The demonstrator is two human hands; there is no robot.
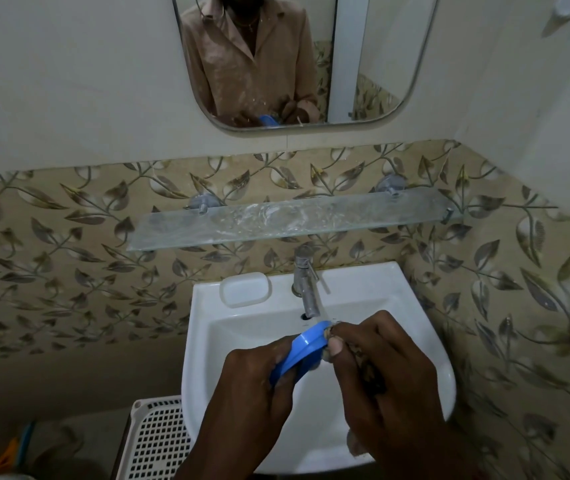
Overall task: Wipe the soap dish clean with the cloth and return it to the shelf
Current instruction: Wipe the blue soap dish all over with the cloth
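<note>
A blue plastic soap dish (302, 351) is held tilted on edge over the white sink (204, 341). My left hand (255, 393) grips its lower left end. My right hand (380, 372) holds a small brownish cloth (366, 368), mostly hidden in the fingers, and presses it against the dish's upper right end with the thumb. The glass shelf (290, 221) on the wall above the tap has nothing on it and shows whitish smears.
A chrome tap (306, 282) stands just behind the hands. A white soap bar (245, 289) rests on the sink's back left ledge. A white perforated basket (155, 441) stands lower left of the sink. A mirror (297, 60) hangs above the shelf.
</note>
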